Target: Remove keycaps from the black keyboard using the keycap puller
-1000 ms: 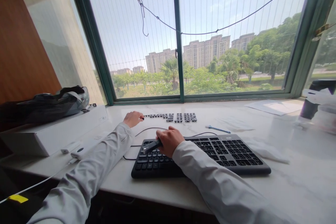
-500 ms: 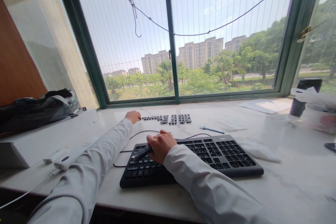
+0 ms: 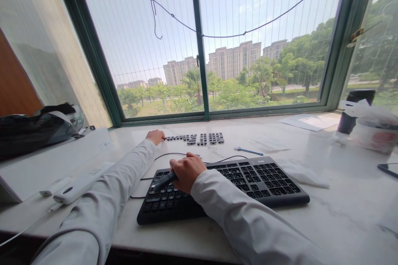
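Near the window my left hand [image 3: 155,136] reaches to the left end of the rows of loose black keycaps [image 3: 209,138]; its fingers are pressed together, and anything between them is too small to make out. My right hand [image 3: 189,172] is closed round a dark handheld tool [image 3: 164,182], whose tip is over the left part of the black keyboard [image 3: 273,182]. Many key positions on the keyboard's middle and right show no caps, while caps sit at its lower left. A black cable [image 3: 169,154] runs behind the keyboard.
A blue stick-like tool [image 3: 249,151] and thin plastic wrap [image 3: 306,175] lie behind and right of the keyboard. At the right stand a dark cup [image 3: 346,122] and a plastic-covered tub [image 3: 374,134]. A white box [image 3: 62,161] with a black bag [image 3: 37,132] is at the left.
The camera view has shifted slightly, so the scene appears a little farther left. Both hands keep nearly the same places, and the tool is still in my right hand.
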{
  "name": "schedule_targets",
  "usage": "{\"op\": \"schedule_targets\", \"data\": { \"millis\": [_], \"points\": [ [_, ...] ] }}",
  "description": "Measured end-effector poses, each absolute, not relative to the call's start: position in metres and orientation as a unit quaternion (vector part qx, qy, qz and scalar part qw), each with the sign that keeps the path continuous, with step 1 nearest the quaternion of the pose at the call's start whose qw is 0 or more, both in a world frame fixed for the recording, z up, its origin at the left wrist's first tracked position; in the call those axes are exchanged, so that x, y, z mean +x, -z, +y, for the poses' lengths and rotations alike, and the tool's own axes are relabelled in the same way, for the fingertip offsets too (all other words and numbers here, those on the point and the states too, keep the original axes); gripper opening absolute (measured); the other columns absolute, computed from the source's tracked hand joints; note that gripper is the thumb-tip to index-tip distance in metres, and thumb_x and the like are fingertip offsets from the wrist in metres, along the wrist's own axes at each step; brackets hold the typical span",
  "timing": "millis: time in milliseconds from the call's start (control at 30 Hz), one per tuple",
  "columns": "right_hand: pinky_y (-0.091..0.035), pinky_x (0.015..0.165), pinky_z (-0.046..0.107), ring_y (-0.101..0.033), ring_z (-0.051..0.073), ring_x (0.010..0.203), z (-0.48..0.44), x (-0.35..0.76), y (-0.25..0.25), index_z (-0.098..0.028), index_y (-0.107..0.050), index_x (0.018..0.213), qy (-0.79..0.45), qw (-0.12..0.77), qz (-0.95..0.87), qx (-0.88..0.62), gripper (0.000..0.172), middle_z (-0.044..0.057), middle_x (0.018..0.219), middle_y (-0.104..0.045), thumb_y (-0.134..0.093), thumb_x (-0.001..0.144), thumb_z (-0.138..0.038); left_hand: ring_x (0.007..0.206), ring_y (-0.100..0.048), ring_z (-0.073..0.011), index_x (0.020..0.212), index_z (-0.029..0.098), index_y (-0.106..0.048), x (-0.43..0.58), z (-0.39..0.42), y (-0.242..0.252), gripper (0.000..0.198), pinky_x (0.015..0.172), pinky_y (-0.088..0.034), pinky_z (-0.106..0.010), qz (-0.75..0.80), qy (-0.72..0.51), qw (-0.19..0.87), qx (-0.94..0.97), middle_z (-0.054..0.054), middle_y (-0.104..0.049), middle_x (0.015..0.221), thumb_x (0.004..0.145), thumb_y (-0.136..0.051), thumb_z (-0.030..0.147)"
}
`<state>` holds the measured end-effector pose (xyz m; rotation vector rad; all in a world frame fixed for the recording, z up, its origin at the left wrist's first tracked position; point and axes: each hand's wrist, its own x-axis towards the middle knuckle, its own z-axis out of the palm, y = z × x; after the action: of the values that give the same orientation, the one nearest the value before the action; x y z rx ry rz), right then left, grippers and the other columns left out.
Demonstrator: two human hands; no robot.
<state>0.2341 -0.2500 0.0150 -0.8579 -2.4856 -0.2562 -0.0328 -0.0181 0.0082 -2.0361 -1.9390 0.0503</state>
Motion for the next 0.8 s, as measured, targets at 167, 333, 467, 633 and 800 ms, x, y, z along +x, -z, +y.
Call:
{"op": "schedule_targets", "data": {
  "millis": [167, 333, 467, 633, 800],
  "points": [
    [-0.033, 0.073, 0.031, -0.063, 0.019, 0.069, -0.2517, 0.2349, -0.0159, -0.019, -0.053, 0.084, 0.091, 0.246, -0.910, -0.320, 0.018, 0.003, 0.074, -0.068, -0.056, 0.069, -0.029, 0.095, -0.059, -0.0233, 0.096, 0.027, -0.069, -0.0330, -0.0132, -0.0052, 0.025, 0.083, -0.040, -0.032, -0.683, -0.018, 0.163, -0.712, -0.007, -0.067, 0.102, 0.073, -0.061, 0.033],
    [-0.033, 0.073, 0.031, -0.063, 0.019, 0.068, -0.2517, 0.2342, -0.0153, -0.020, -0.052, 0.083, 0.095, 0.249, -0.909, -0.320, 0.017, 0.003, 0.073, -0.068, -0.055, 0.069, -0.029, 0.094, -0.059, -0.0224, 0.096, 0.027, -0.069, -0.0326, -0.0121, -0.0028, 0.025, 0.082, -0.040, -0.030, -0.684, -0.014, 0.161, -0.711, -0.007, -0.066, 0.102, 0.073, -0.060, 0.031],
    [-0.033, 0.074, 0.031, -0.063, 0.019, 0.070, -0.2510, 0.2340, -0.0157, -0.020, -0.052, 0.085, 0.089, 0.241, -0.912, -0.320, 0.019, 0.003, 0.075, -0.068, -0.055, 0.069, -0.028, 0.093, -0.059, -0.0229, 0.096, 0.027, -0.069, -0.0325, -0.0123, -0.0026, 0.024, 0.081, -0.040, -0.031, -0.684, -0.009, 0.161, -0.711, -0.007, -0.067, 0.101, 0.075, -0.059, 0.031],
    [-0.033, 0.075, 0.032, -0.063, 0.019, 0.070, -0.2514, 0.2345, -0.0167, -0.020, -0.052, 0.086, 0.085, 0.238, -0.913, -0.320, 0.019, 0.003, 0.076, -0.069, -0.055, 0.070, -0.029, 0.092, -0.060, -0.0233, 0.095, 0.026, -0.070, -0.0312, -0.0130, -0.0024, 0.023, 0.081, -0.040, -0.031, -0.686, -0.001, 0.158, -0.710, -0.008, -0.067, 0.098, 0.075, -0.060, 0.031],
    [-0.034, 0.075, 0.032, -0.064, 0.020, 0.071, -0.2518, 0.2344, -0.0167, -0.020, -0.053, 0.085, 0.088, 0.241, -0.912, -0.320, 0.019, 0.003, 0.075, -0.069, -0.055, 0.069, -0.030, 0.090, -0.058, -0.0226, 0.098, 0.022, -0.069, -0.0301, -0.0156, -0.0006, 0.025, 0.082, -0.038, -0.032, -0.688, 0.013, 0.153, -0.710, -0.008, -0.067, 0.098, 0.077, -0.059, 0.029]
  ]
}}
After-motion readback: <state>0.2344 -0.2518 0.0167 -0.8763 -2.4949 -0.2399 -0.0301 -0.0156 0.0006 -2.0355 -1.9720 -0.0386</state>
